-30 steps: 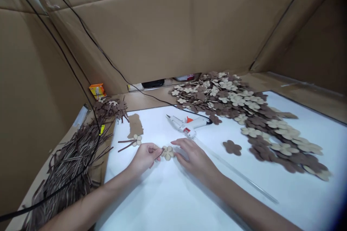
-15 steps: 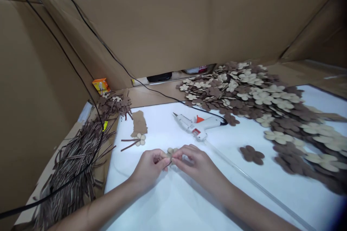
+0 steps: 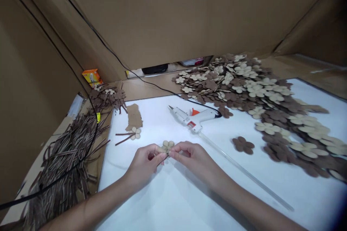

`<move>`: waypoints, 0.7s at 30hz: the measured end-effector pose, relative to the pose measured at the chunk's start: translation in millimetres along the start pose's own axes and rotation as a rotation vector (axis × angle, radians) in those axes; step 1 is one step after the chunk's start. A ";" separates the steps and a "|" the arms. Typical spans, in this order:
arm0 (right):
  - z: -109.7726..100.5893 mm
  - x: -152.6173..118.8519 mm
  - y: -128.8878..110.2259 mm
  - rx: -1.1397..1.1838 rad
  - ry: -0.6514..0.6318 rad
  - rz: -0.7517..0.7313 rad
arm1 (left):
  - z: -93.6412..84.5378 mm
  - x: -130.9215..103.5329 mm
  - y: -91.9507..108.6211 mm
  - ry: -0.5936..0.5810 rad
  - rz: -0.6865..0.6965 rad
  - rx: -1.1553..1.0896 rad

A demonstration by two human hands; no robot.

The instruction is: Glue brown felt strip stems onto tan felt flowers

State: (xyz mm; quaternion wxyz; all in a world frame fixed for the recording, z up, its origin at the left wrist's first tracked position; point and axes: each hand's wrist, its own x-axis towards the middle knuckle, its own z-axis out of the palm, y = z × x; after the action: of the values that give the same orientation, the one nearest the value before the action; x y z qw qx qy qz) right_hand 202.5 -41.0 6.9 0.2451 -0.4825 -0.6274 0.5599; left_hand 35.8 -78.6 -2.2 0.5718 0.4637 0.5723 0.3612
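Between my hands, a little above the white board (image 3: 151,202), is a beige flower cutout (image 3: 168,144). My left hand (image 3: 146,160) pinches its left edge with thumb and forefinger. From the other side my right hand (image 3: 188,155) pinches near the flower's middle, and any small piece between those fingertips is hidden. Beyond my hands lies a white glue gun (image 3: 191,121) with an orange trigger, a long clear glue stick (image 3: 244,169) running out of its back. To the left a beige flower (image 3: 135,133) has two brown strips (image 3: 123,138) attached or laid against it.
A large heap of brown and beige flowers (image 3: 252,90) covers the right and back. One brown flower (image 3: 243,145) lies apart. Brown strips (image 3: 67,155) pile at left, near an orange box (image 3: 92,77). A black cable (image 3: 108,48) crosses to the glue gun. Cardboard walls (image 3: 168,14) enclose the area.
The view has shifted slightly, so everything sits a bit further left and higher. More of the beige flower shows between my hands, which still pinch it.
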 end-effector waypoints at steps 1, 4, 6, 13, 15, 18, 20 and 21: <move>-0.1 -0.2 -0.1 0.008 -0.002 0.004 | -0.2 -0.6 -0.7 -0.011 -0.007 -0.028; -0.8 -0.7 0.3 0.003 0.018 0.000 | -1.0 -1.9 -3.1 -0.043 -0.017 -0.128; -1.4 -1.0 0.7 0.000 0.023 -0.008 | -1.4 -2.2 -4.4 -0.051 -0.012 -0.177; -1.8 -2.2 -0.6 -0.055 0.029 -0.033 | -1.4 0.4 -5.7 -0.042 -0.077 -0.170; -1.2 -1.8 -0.4 -0.080 0.046 -0.038 | -1.6 0.5 -6.3 -0.046 -0.078 -0.195; -0.2 -0.8 0.9 -0.099 0.059 -0.047 | -2.3 0.0 -6.4 -0.048 -0.072 -0.217; 0.1 -0.5 1.7 -0.105 0.057 -0.052 | -2.8 -0.2 -5.4 -0.042 -0.066 -0.206; 0.2 -0.4 1.9 -0.108 0.059 -0.053 | -3.0 -0.2 -4.7 -0.040 -0.061 -0.202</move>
State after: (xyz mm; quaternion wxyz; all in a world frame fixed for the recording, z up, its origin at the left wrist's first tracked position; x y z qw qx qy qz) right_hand 203.1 -41.6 5.2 0.2517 -0.4945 -0.6617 0.5042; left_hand 32.3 -79.9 -6.3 0.6378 0.3933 0.5352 0.3900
